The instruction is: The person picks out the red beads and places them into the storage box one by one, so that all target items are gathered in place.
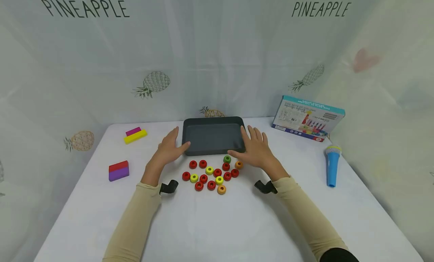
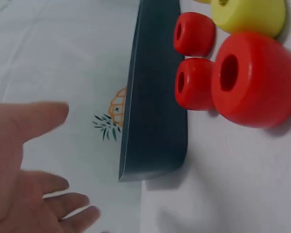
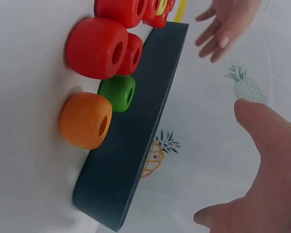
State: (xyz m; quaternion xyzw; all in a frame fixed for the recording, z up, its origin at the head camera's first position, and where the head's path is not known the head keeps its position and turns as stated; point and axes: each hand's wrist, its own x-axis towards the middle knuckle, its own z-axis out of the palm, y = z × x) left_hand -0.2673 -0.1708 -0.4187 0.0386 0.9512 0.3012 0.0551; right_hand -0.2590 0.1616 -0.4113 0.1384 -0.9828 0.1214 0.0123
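Observation:
A dark grey shallow tray [image 1: 213,137] lies near the back of the table. My left hand [image 1: 167,150] hovers by its left side, thumb and fingers spread, holding nothing. On the tray's right side is my right hand [image 1: 256,152], also spread and holding nothing. Both wrist views show a gap between hand and tray. In front of the tray lie several round beads with holes: red beads [image 1: 199,186], yellow beads [image 1: 194,178], orange beads [image 1: 221,189] and one green bead [image 3: 118,93]. The green bead sits close against the tray's front wall.
At left are a yellow block [image 1: 135,136] beside a magenta block [image 1: 133,131], and a red block [image 1: 118,166] against a purple block [image 1: 119,174]. A printed toy box [image 1: 306,119] and a blue toy microphone [image 1: 332,168] lie at right. A pineapple-print curtain [image 1: 217,58] hangs behind.

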